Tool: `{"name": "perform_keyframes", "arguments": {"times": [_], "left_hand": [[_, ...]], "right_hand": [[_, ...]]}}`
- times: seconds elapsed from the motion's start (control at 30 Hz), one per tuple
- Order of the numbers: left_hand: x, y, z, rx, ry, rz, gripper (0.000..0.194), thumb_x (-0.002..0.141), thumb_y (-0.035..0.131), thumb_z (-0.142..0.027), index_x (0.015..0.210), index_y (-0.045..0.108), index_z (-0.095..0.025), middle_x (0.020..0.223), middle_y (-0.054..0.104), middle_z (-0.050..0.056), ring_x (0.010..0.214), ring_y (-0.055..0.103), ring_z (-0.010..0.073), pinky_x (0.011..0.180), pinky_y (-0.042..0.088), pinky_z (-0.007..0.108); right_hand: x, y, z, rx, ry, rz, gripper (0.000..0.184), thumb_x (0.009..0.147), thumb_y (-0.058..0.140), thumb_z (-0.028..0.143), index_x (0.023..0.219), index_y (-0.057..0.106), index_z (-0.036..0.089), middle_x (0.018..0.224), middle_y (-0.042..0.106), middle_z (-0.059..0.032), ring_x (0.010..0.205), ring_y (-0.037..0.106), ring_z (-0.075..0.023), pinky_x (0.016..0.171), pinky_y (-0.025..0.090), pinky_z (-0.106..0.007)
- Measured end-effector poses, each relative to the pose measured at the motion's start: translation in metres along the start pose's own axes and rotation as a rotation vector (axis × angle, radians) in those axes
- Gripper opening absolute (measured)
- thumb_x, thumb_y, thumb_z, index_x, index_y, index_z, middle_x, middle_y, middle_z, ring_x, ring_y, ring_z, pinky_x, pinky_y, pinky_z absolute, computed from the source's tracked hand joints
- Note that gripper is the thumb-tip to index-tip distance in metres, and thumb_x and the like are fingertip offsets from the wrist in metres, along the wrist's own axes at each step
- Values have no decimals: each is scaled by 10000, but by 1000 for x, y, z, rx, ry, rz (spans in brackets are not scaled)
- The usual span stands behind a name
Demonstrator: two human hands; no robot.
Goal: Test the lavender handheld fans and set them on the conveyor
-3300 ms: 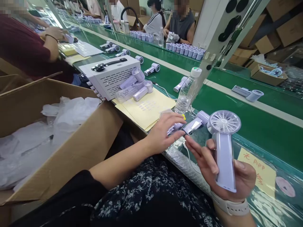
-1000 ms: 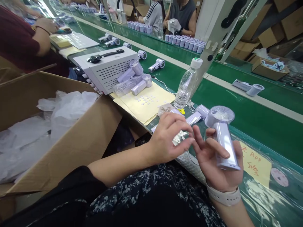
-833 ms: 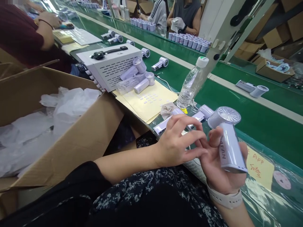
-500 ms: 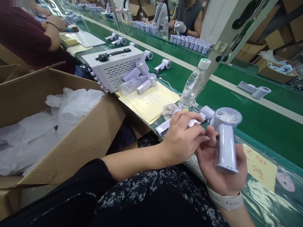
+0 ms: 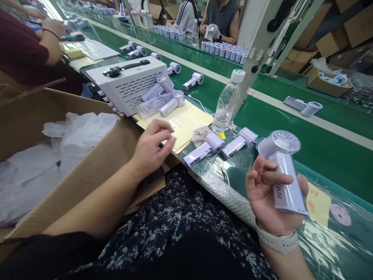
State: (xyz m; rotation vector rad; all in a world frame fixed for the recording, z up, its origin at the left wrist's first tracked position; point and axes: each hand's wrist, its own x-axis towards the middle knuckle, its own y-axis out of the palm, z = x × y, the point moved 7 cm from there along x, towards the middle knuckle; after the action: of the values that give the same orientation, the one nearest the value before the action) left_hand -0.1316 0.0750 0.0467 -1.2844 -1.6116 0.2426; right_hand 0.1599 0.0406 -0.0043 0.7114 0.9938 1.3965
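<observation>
Fan: the fan (image 5: 287, 179) is in the right hand (image 5: 268, 204), raised over the table (image 5: 244, 165), its round head uppermost and its handle slanting down; the letters "AN" show on the handle's side.
Right grip: closed around the handle, with fingers across the near side and the thumb mostly hidden behind.
Wrist: a pale strap (image 5: 276, 239) sits below the right hand.
Left grip: the left hand (image 5: 151, 149) is well apart from the right, fingers loosely bent and thumb near them; I cannot tell whether they pinch anything.
Paper: yellow paper (image 5: 194, 118) lies nearest the left hand, small pale pieces in rows on it.
Other fans: one fan (image 5: 205, 148) lies just beside a crumpled cloth (image 5: 201, 135), another (image 5: 239, 142) to its right.
Bottle: a clear bottle (image 5: 223, 109) with a white cap stands behind the cloth.
Cable: a white cable (image 5: 230, 184) lies between the fans and the table's near edge.
Note: a yellow note (image 5: 319, 204) with red writing lies behind the right hand.
Metal box: a slotted box (image 5: 131, 85) carries a black strap (image 5: 126, 68).
Carton: an open carton (image 5: 96, 175) on the left holds whitish plastic (image 5: 78, 134).
</observation>
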Motion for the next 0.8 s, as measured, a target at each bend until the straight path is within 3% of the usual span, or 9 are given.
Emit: {"name": "perform_keyframes", "arguments": {"times": [0.13,0.2,0.27,0.37,0.47,0.6,0.67,0.73,0.8], "left_hand": [[-42,-17,70,283,-98,306,307,892,494,-449,726,634,-232,1117,649,122,962,630,292,953,542,492],[-61,-26,92,374,-95,372,324,898,432,-425,922,694,-236,1278,619,155,1112,599,360,1005,508,571],[-70,-35,102,415,-84,363,316,921,432,-442,853,669,-245,1195,658,138,1104,597,359,1009,504,578],[-62,-40,92,420,-87,232,313,942,521,-452,730,593,-235,1139,661,109,1052,611,307,1029,507,536],[-44,-30,58,312,-61,99,172,962,571,-356,1000,661,-214,1244,631,129,1137,598,287,1043,508,497],[-26,-3,10,102,128,54,278,956,646,-308,701,589,-212,870,697,41,906,608,211,912,534,392],[-21,6,7,84,130,31,264,952,653,-290,707,602,-204,949,709,58,951,612,213,934,529,392],[-17,23,15,120,87,144,68,942,661,-265,941,687,-202,1128,698,99,1067,618,237,985,528,414],[-18,45,26,188,57,372,333,904,708,-256,1228,654,-200,1293,650,142,1195,595,282,1039,515,455]], "right_hand": [[6,2,1,24,12,-1,434,783,819,405,1114,558,304,544,653,104,1058,767,-211,943,548,-331],[10,6,-3,19,23,16,410,783,810,409,1081,553,296,505,616,107,1049,767,-203,917,551,-312],[14,9,-9,3,32,36,388,784,799,426,1058,559,291,486,591,102,1054,764,-204,901,557,-310],[19,12,-20,-48,70,55,373,772,799,458,1031,595,284,539,612,73,1088,748,-226,895,570,-329],[20,16,-28,-158,75,68,343,769,783,503,1005,651,292,723,704,22,1115,724,-263,893,582,-367],[16,26,-29,-330,41,102,316,782,731,555,972,725,303,904,757,-23,1112,710,-299,895,603,-420],[11,27,-25,-434,37,128,345,780,723,576,981,751,297,933,772,-45,1067,724,-311,874,621,-435],[7,17,-14,-626,8,118,369,773,748,566,1002,768,277,961,787,-72,1002,744,-316,838,638,-420],[7,-7,1,-907,-37,54,369,749,814,503,1010,774,243,990,797,-99,934,759,-309,773,648,-362]]}}
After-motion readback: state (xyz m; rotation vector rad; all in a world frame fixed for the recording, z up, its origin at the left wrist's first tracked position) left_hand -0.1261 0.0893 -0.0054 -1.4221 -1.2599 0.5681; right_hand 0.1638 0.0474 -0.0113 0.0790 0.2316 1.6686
